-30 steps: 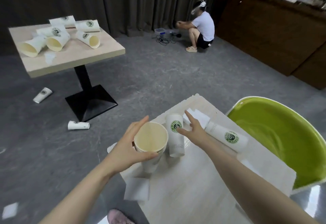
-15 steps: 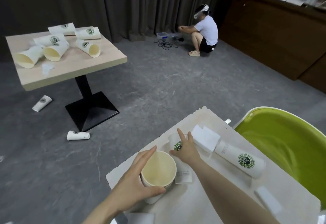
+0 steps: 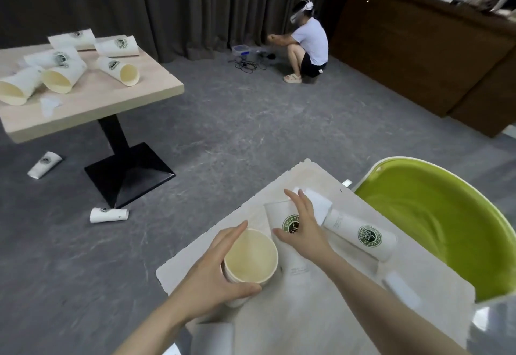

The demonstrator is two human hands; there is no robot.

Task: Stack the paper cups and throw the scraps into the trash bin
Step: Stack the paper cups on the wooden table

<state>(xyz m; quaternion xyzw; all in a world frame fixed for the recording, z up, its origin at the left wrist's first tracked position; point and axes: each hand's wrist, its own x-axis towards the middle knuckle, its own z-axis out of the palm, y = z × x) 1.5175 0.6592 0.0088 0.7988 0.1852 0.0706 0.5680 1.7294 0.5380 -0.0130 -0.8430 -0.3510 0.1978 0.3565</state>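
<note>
On the near wooden table (image 3: 321,312) my left hand (image 3: 212,273) grips an upright paper cup (image 3: 250,259) whose cream inside faces me. Right beside it my right hand (image 3: 305,226) wraps around an upside-down white cup (image 3: 286,231) with a green logo. A third logo cup (image 3: 363,236) lies on its side further right, with a white paper scrap (image 3: 317,205) over its far end. Another white scrap (image 3: 400,289) lies near the table's right edge. The green-lined trash bin (image 3: 446,223) stands at the right.
A second table (image 3: 92,103) at the back left carries several tipped cups and a scrap. Two cups lie on the grey floor (image 3: 109,214), (image 3: 44,164). A person crouches by the curtain (image 3: 305,44). A dark wooden counter runs along the right wall.
My right hand has closed around the upside-down cup. My left hand keeps hold of the upright cup. The view has tilted so the table sits lower in frame.
</note>
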